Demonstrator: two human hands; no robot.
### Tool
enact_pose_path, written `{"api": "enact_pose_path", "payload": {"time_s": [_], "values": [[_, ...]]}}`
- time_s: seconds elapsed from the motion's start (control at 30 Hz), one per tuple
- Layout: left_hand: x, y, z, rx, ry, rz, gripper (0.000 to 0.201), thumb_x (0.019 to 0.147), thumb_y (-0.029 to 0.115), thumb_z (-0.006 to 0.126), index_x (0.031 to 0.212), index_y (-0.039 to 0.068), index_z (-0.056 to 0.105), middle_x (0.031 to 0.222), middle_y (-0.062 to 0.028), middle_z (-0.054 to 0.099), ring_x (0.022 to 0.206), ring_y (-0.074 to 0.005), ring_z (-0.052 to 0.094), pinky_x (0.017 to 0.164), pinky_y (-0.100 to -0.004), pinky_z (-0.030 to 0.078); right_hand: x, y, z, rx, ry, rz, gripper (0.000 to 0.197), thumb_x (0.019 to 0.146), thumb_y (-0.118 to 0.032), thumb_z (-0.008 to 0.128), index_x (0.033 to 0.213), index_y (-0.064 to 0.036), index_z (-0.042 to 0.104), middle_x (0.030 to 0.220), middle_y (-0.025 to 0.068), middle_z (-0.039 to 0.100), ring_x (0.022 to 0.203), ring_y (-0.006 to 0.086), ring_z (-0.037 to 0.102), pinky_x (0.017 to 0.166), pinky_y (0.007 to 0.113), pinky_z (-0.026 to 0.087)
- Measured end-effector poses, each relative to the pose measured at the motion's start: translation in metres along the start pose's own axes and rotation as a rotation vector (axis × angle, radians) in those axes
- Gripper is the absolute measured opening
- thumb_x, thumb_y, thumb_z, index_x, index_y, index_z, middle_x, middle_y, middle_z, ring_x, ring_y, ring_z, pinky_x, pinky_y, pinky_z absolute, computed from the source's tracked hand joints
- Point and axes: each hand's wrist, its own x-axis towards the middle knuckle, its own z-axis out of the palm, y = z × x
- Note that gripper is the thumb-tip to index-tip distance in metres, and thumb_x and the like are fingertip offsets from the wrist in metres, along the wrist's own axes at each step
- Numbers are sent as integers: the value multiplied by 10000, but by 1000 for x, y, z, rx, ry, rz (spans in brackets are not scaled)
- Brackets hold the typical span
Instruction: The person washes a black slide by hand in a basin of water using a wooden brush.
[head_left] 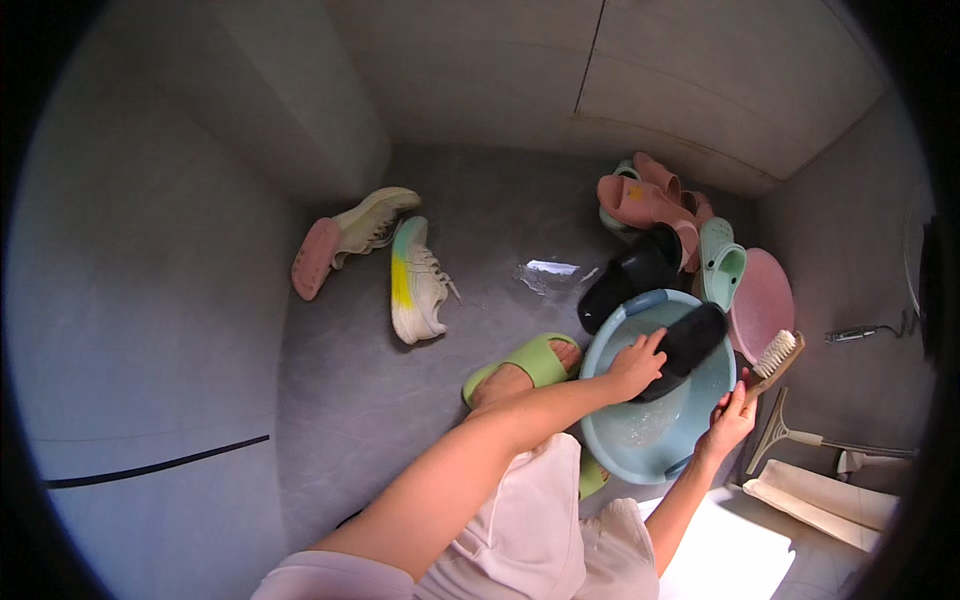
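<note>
Head view: left grip point(636, 368) holds one black slipper point(694, 345) over the basin point(608, 452), right grip point(731, 424) a brush point(776, 362); what's finished, I cannot tell.

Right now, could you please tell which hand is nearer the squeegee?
Right: the right hand, holding the scrub brush, is just left of the squeegee; the left hand, on a black slide, is farther left.

L head cam, wide, downward.

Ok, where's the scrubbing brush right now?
The brush is at right in the head view, in the right hand, near the pink basin.
</note>
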Motion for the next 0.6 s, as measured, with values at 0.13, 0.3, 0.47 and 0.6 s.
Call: {"api": "enact_pose_path", "payload": {"time_s": [0.13,0.3,0.47,0.6], "values": [[-4,0,12,50,-67,-56,279,784,284,714,946,63,660,1281,-152,470,1104,-359,518,838,-459,524,5,4,-10,32,27,19,266,980,-169,552,1220,-74,617,626,-84,437,460,-15,307,400,170,204],[-11,-37,26,280,-231,31,300,806,213,666,1083,120,595,1263,-152,486,1040,-343,556,769,-456,528,5,7,-15,143,122,61,245,978,-157,559,1191,-52,617,639,-66,453,477,-11,326,411,169,212],[17,-26,11,474,-343,445,576,842,356,635,1328,88,480,1434,-185,414,1292,-365,429,1043,-439,373,5,16,-63,199,304,84,243,982,-157,550,1191,-47,605,636,-59,452,465,-2,303,404,177,195],[7,-53,38,397,-781,595,978,747,520,722,1492,79,267,1513,-150,316,1393,-352,303,1150,-461,236,2,33,-84,241,409,119,242,986,-154,539,1193,-44,600,641,-56,451,463,2,295,405,181,194]]}}
